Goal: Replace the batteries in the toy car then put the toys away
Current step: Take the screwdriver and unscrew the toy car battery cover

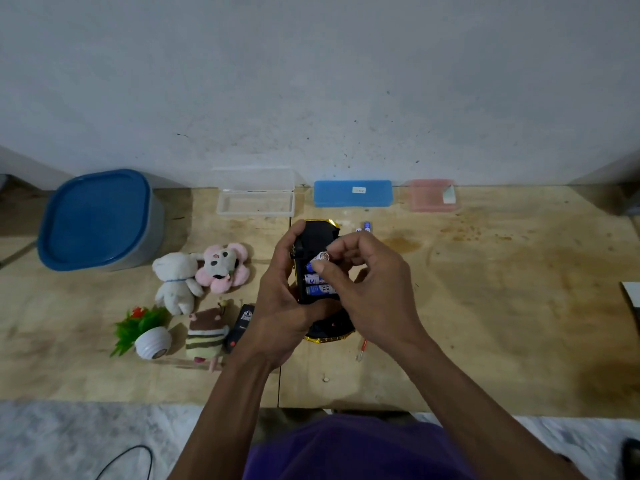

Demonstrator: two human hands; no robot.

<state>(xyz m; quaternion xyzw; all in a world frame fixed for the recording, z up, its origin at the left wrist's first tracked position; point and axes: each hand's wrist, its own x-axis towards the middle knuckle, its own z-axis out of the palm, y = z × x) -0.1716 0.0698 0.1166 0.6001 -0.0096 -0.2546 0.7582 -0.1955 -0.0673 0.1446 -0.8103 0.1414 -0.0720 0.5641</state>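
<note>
Toy car (320, 237) upturned between both hands.
Left hand (280, 303) grips its side; right hand (367, 289) pinches a battery (320, 259) over the open compartment.

My left hand (287, 299) covers the nine o'clock flank of the toy car (320, 244), and my right hand (367, 289) hides its three o'clock side and part of the battery bay. The battery (320, 259) I pinch shows only its end cap. The label on the blue case (353, 194) at twelve o'clock is too small to read. At three o'clock a pale object (632, 294) is cut by the frame edge. The black box (242, 323) sits half behind my left wrist.
</note>
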